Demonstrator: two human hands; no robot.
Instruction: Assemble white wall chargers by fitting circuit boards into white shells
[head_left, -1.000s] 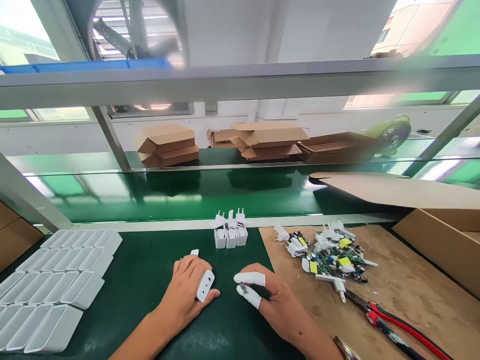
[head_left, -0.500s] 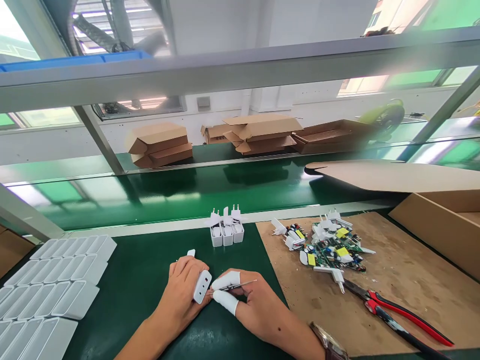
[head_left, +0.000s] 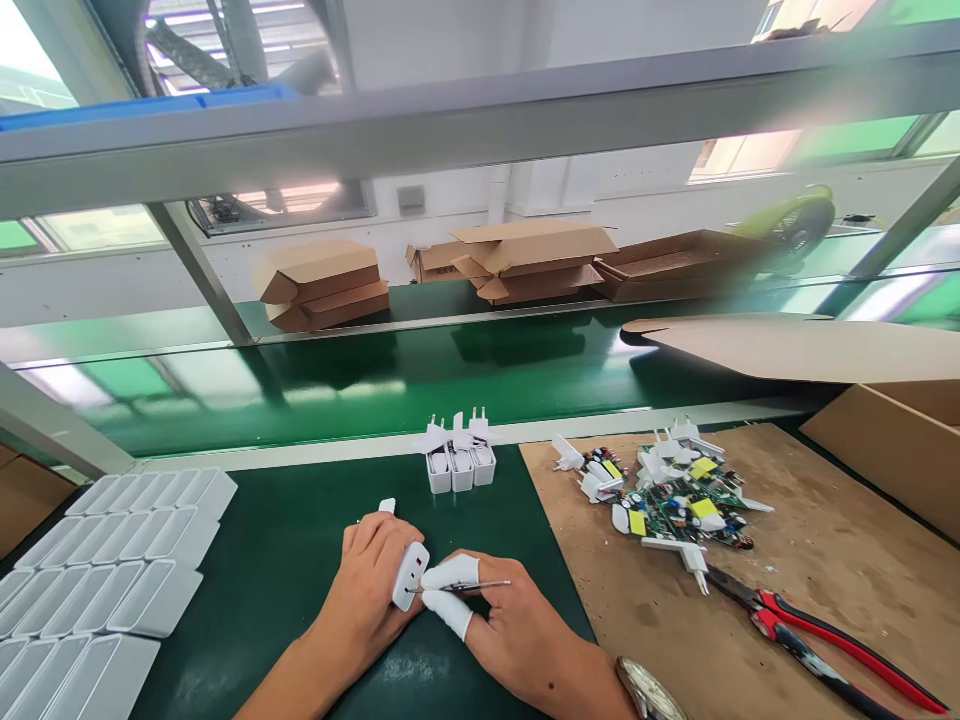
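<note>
My left hand is closed round a white plug housing, its slotted end face turned toward my right hand. White covers sit on the thumb and forefinger of my right hand, which pinch a thin metal tool. The tip of the tool is at the lower part of the housing's end face. Beyond the hands, three white units with pins stand side by side on the green table.
Rows of white casings lie at left. On a brown board at right are a pile of circuit boards and red-and-black pliers. An open carton stands at far right; a metal rail crosses above.
The tool tip has come up against the housing's end face, and the tool now lies more level. The housing's face is turned slightly differently. The whole view has shifted a little.
</note>
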